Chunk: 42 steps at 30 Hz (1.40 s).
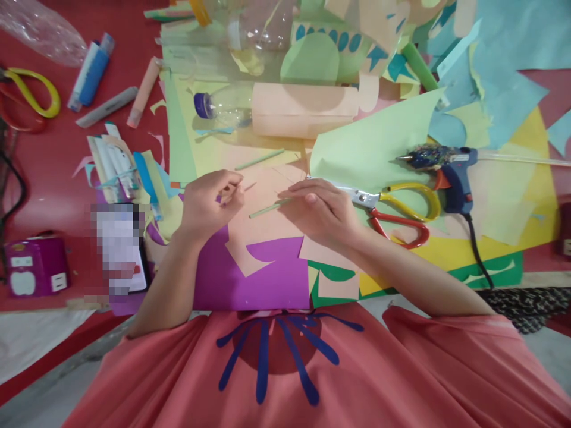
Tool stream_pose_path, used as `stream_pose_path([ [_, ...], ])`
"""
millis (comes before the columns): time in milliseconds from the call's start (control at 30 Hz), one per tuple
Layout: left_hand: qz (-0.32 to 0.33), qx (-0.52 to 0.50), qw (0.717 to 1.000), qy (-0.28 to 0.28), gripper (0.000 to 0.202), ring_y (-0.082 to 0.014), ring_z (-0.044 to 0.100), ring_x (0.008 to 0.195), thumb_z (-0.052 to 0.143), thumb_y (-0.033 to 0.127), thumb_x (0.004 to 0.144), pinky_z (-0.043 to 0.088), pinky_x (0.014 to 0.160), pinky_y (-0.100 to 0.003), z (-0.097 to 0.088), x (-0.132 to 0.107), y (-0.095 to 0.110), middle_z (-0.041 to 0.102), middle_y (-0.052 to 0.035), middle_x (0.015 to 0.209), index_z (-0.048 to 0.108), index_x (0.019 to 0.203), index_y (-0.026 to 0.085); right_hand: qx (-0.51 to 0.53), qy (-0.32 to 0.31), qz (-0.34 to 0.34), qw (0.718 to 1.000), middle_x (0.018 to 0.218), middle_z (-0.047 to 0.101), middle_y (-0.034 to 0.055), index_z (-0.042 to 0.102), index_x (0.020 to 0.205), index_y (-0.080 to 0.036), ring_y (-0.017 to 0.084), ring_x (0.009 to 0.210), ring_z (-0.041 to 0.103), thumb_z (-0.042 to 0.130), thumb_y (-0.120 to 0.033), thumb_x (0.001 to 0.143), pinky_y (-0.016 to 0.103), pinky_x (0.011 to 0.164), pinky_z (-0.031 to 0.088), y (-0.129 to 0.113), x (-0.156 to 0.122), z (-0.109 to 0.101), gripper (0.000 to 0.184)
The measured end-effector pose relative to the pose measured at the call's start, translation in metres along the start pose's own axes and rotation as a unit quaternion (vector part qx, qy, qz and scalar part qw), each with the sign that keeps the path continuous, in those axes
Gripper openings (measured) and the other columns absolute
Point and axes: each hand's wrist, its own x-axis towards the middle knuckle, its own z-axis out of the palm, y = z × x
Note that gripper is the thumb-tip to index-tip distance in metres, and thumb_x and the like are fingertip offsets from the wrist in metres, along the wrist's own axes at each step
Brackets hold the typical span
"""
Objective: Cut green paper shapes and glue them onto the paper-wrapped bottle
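Observation:
My left hand [214, 199] is closed in a pinch over the peach paper [272, 178]. A thin, pale pointed sliver [250, 186] sticks out by its fingertips; its kind is unclear. Opposite it, my right hand [323, 208] has its fingers pressed together around one end of a thin green paper stick [270, 208], whose other end points toward my left hand. Another thin green paper stick [259, 159] lies just beyond both hands. Scissors [397, 211] with yellow and red handles lie beside my right hand, their blade tips hidden behind it.
A plastic bottle [232, 106] wrapped in peach paper lies ahead. At the right are a glue gun [461, 178] and its cord. Markers [116, 160], a phone [120, 249] and a purple box [38, 264] are on the left. Purple paper [254, 285] and cut scraps cover the near side.

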Motion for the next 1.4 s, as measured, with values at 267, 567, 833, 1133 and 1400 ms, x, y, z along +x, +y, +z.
stream_pose_path([
  [267, -0.204, -0.381, 0.902, 0.005, 0.017, -0.0085, 0.036, 0.04, 0.059, 0.034, 0.069, 0.025, 0.04, -0.025, -0.003, 0.002, 0.01, 0.041, 0.0055, 0.048, 0.049, 0.061, 0.023, -0.133, -0.013, -0.096, 0.986, 0.118, 0.076, 0.0089, 0.069, 0.12, -0.022, 0.023, 0.115, 0.067, 0.038, -0.031, 0.105, 0.044, 0.1, 0.054, 0.004, -0.003, -0.004, 0.036],
  [567, -0.132, -0.183, 0.96, -0.168, 0.013, -0.0068, 0.039, 0.048, 0.05, 0.03, 0.08, 0.029, 0.046, -0.02, 0.002, -0.001, 0.033, 0.044, 0.0066, 0.055, 0.051, 0.07, 0.021, -0.418, 0.048, 0.018, 0.907, 0.128, 0.069, 0.0089, 0.067, 0.122, -0.025, 0.033, 0.122, 0.056, 0.043, -0.028, 0.102, 0.057, 0.106, 0.041, 0.003, 0.001, -0.01, 0.031],
  [833, -0.015, -0.04, 0.984, -0.171, 0.016, -0.0075, 0.043, 0.046, 0.047, 0.029, 0.087, 0.03, 0.048, -0.02, 0.006, -0.008, 0.027, 0.047, 0.0071, 0.053, 0.055, 0.076, 0.021, -0.471, -0.045, 0.088, 0.877, 0.133, 0.064, 0.0152, 0.069, 0.111, -0.02, 0.024, 0.087, 0.064, 0.041, -0.027, 0.1, 0.036, 0.065, 0.05, -0.014, 0.012, -0.014, 0.031],
  [1133, 0.143, 0.035, 0.986, -0.075, 0.015, -0.0076, 0.043, 0.041, 0.046, 0.02, 0.092, 0.028, 0.046, -0.021, 0.011, -0.009, 0.022, 0.046, 0.0086, 0.049, 0.054, 0.079, 0.021, -0.529, -0.158, 0.219, 0.804, 0.153, 0.044, 0.0326, 0.043, 0.151, -0.008, 0.024, 0.071, 0.07, 0.04, -0.032, 0.101, 0.034, 0.05, 0.047, -0.047, 0.039, 0.004, 0.056],
  [1400, 0.12, -0.033, 0.99, -0.065, 0.016, -0.0088, 0.048, 0.044, 0.048, 0.023, 0.09, 0.031, 0.047, -0.023, 0.007, -0.01, 0.024, 0.052, 0.0069, 0.049, 0.056, 0.076, 0.022, -0.443, -0.201, 0.148, 0.861, 0.165, 0.029, 0.0228, 0.038, 0.155, -0.005, 0.028, 0.096, 0.072, 0.039, -0.03, 0.101, 0.036, 0.069, 0.058, -0.057, 0.051, 0.016, 0.059],
])
